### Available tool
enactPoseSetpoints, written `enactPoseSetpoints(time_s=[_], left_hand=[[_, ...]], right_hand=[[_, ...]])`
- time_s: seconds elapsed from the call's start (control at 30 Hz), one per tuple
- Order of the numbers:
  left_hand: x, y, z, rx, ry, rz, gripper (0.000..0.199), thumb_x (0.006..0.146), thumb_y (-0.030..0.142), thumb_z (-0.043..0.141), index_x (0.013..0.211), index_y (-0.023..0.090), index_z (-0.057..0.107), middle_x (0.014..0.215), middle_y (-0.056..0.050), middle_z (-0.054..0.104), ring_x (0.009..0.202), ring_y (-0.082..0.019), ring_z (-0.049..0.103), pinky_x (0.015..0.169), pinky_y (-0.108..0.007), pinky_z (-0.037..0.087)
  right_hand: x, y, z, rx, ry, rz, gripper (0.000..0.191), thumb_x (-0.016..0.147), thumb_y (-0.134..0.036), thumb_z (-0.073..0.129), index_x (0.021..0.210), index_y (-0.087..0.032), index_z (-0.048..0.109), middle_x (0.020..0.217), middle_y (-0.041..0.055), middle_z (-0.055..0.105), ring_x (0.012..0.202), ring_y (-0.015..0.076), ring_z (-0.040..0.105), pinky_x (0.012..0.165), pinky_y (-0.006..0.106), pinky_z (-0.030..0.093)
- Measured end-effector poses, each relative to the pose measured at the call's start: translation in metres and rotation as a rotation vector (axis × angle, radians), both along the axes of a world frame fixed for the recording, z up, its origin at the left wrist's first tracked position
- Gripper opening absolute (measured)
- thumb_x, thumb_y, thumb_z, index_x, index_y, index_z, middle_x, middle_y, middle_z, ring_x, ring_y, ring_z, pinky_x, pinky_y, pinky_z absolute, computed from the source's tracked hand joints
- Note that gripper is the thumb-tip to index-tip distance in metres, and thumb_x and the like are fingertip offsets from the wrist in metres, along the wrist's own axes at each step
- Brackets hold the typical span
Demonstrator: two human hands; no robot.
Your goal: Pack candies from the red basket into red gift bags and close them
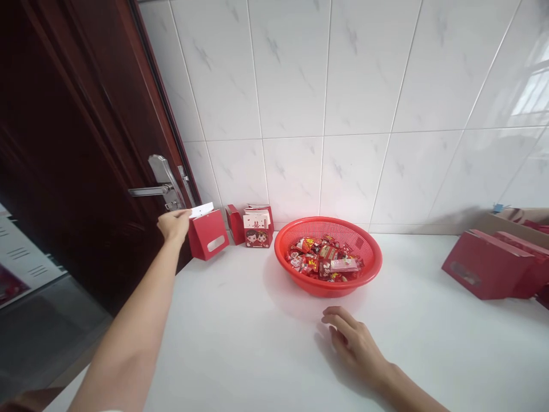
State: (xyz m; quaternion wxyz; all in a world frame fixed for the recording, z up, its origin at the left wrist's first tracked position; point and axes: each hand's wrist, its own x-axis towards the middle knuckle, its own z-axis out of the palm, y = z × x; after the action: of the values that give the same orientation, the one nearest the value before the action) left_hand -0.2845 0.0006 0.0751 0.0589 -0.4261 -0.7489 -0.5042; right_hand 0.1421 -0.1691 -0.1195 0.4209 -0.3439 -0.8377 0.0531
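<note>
At the table's left end my left hand (175,224) pinches the white top flap of a red paper gift box (201,239), which has a small clear window in its front. My right hand (352,342) hovers low over the white table, in front of the red plastic basket (328,289). Its fingers are loosely curled and apart, with nothing in them. Wrapped candies (323,257) in mostly red wrappers lie in the basket. Behind the held box, against the wall, stand a printed gift box (257,229) with two cartoon figures and a plain red box (235,224).
More red gift boxes (480,263) lean together at the right, before a cardboard carton (518,220). A white tiled wall (291,86) bounds the table (240,343) at the back. The dark wooden door (86,114) with a metal handle (150,190) is on the left.
</note>
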Motion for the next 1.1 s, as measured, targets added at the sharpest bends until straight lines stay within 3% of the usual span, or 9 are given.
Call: enactPoseSetpoints(time_s=[0.1,0.23,0.37,0.5,0.63,0.8,0.97,1.1], left_hand=[[0.014,-0.013,0.012,0.166,-0.229,-0.094,0.024,0.075,0.02,0.06,0.09,0.007,0.074,0.051,0.002,0.062,0.072,-0.023,0.065,0.071,-0.035,0.056],[0.061,-0.038,0.014,0.206,-0.38,-0.397,0.011,0.065,0.019,0.063,0.068,0.014,0.072,0.059,0.001,0.068,0.064,-0.018,0.063,0.065,-0.031,0.055],[0.128,-0.075,-0.009,0.18,-0.425,-0.767,0.008,0.059,0.027,0.069,0.059,0.019,0.073,0.069,-0.003,0.073,0.069,-0.021,0.065,0.066,-0.034,0.054],[0.187,-0.106,-0.041,0.243,-0.417,-1.0,0.01,0.067,0.027,0.067,0.061,0.024,0.074,0.076,-0.003,0.074,0.08,-0.023,0.067,0.069,-0.034,0.054],[0.22,-0.12,-0.065,0.352,-0.45,-1.031,0.013,0.074,0.024,0.066,0.066,0.024,0.075,0.079,-0.002,0.073,0.084,-0.021,0.068,0.072,-0.032,0.055],[0.234,-0.125,-0.083,0.445,-0.491,-0.989,0.014,0.078,0.021,0.064,0.069,0.025,0.075,0.081,-0.001,0.071,0.085,-0.02,0.07,0.072,-0.032,0.056],[0.232,-0.127,-0.094,0.392,-0.429,-1.045,0.016,0.079,0.022,0.061,0.068,0.025,0.072,0.082,-0.003,0.07,0.085,-0.022,0.069,0.074,-0.036,0.057],[0.224,-0.125,-0.097,0.35,-0.383,-1.139,0.021,0.072,0.018,0.051,0.055,0.024,0.062,0.087,-0.005,0.071,0.089,-0.024,0.068,0.084,-0.041,0.056]], right_hand=[[0.0,-0.001,0.002,-0.034,0.019,0.008,0.033,0.091,-0.003,0.037,0.109,-0.023,0.057,0.106,0.0098,0.069,0.07,0.0144,0.07,0.059,0.025,0.055],[0.0,0.0,0.004,-0.094,0.076,0.015,0.032,0.09,-0.005,0.039,0.106,-0.023,0.059,0.105,0.0099,0.069,0.069,0.0142,0.068,0.054,0.024,0.052],[0.002,0.001,0.005,-0.156,0.147,-0.025,0.027,0.092,-0.009,0.04,0.104,-0.022,0.06,0.103,0.0088,0.069,0.057,0.0116,0.059,0.053,0.025,0.051],[0.004,0.0,0.008,-0.289,0.199,-0.083,0.022,0.094,-0.016,0.044,0.109,-0.021,0.059,0.102,0.0071,0.069,0.055,0.0108,0.057,0.056,0.027,0.051],[0.002,-0.001,0.012,-0.484,0.302,-0.088,0.022,0.095,-0.026,0.047,0.113,-0.021,0.059,0.104,0.0064,0.07,0.061,0.0121,0.059,0.057,0.026,0.05],[0.003,0.001,0.017,-0.662,0.447,-0.101,0.022,0.097,-0.029,0.042,0.107,-0.021,0.06,0.092,0.005,0.071,0.064,0.0144,0.059,0.057,0.026,0.047],[0.004,0.002,0.022,-0.682,0.486,-0.078,0.022,0.097,-0.03,0.042,0.104,-0.02,0.06,0.099,0.0069,0.072,0.063,0.0139,0.059,0.056,0.026,0.046],[0.004,0.002,0.021,-0.661,0.484,-0.083,0.024,0.097,-0.028,0.039,0.105,-0.02,0.061,0.102,0.0078,0.072,0.067,0.0146,0.062,0.056,0.026,0.047]])
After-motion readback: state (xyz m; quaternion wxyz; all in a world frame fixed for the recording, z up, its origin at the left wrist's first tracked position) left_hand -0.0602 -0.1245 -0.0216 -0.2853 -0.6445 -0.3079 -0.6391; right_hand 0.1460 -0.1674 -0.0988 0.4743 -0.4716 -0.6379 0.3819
